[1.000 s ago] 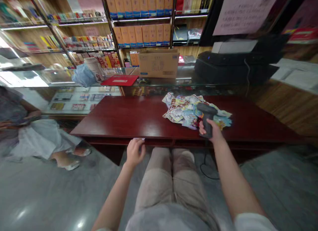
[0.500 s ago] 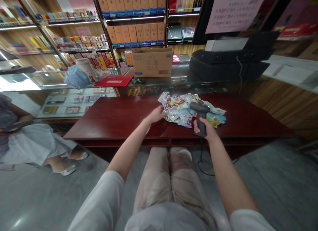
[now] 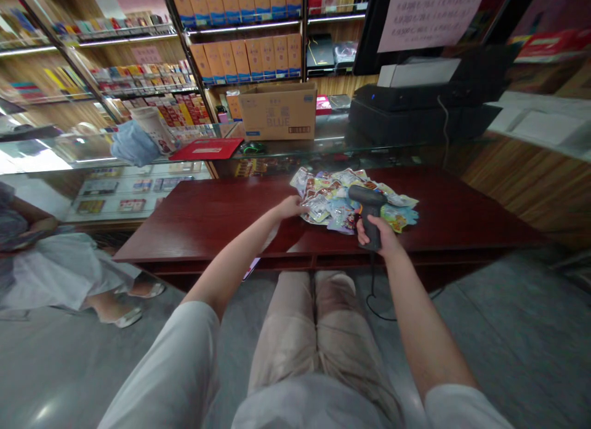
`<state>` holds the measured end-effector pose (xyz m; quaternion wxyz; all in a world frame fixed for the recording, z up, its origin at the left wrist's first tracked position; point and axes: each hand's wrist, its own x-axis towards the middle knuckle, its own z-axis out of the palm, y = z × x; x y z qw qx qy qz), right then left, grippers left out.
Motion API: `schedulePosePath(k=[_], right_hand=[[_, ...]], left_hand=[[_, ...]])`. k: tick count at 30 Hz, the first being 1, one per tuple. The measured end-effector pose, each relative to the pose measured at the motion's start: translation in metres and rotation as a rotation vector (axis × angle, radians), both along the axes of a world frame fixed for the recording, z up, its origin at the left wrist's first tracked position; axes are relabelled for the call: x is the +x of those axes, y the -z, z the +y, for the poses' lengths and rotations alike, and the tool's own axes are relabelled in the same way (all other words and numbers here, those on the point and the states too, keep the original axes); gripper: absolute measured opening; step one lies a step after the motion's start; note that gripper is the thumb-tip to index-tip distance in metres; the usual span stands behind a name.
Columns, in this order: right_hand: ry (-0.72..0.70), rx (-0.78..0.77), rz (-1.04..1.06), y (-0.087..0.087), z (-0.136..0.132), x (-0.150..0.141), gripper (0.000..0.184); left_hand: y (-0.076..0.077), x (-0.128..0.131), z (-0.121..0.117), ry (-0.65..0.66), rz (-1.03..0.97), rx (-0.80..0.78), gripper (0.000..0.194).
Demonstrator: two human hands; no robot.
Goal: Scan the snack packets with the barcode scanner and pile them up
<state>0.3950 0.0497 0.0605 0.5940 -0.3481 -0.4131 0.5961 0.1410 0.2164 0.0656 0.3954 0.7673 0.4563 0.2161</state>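
A heap of shiny, colourful snack packets (image 3: 329, 202) lies on the dark red desk (image 3: 221, 213). At the heap's left edge is my left hand (image 3: 289, 207), its fingers closed on the edge of a packet; the fingertips are partly hidden. My right hand (image 3: 385, 235) is wrapped round the handle of a black barcode scanner (image 3: 370, 215). The scanner's head is over the packets, and its cable (image 3: 369, 303) hangs down past the desk's front edge.
Behind the desk, a glass counter carries a cardboard box (image 3: 279, 114), a red folder (image 3: 207, 149), a blue cloth (image 3: 133, 143) and a patterned cup (image 3: 152, 128). Black machines (image 3: 415, 112) stand at the right. A seated person (image 3: 60, 263) is on the left.
The view has shifted slightly. My left hand stays at the heap's left edge and my right hand keeps the scanner over the packets. A phone-like edge now shows below my left forearm.
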Motion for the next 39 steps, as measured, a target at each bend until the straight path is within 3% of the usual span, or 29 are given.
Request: schedulePosePath(k=[15,25,30,34,39], right_hand=[[0.024,0.005,-0.012,0.000,0.001,0.000,0.039],[0.019,0.016,-0.073,-0.005,-0.003,-0.003,0.032],[0.024,0.011,-0.053,-0.002,-0.002,-0.002,0.030],[0.016,0.031,-0.051,-0.001,-0.003,-0.004,0.028],[0.016,0.053,-0.101,-0.011,-0.003,-0.014,0.028]], left_hand=[[-0.001,0.002,-0.010,-0.112,-0.135,-0.094,0.039],[-0.002,0.004,-0.024,-0.162,-0.348,-0.165,0.026],[-0.005,0.001,-0.033,-0.195,-0.484,-0.224,0.027],[-0.012,-0.004,-0.040,-0.239,-0.742,-0.362,0.036],[-0.023,-0.016,-0.038,-0.266,-0.884,-0.430,0.051]])
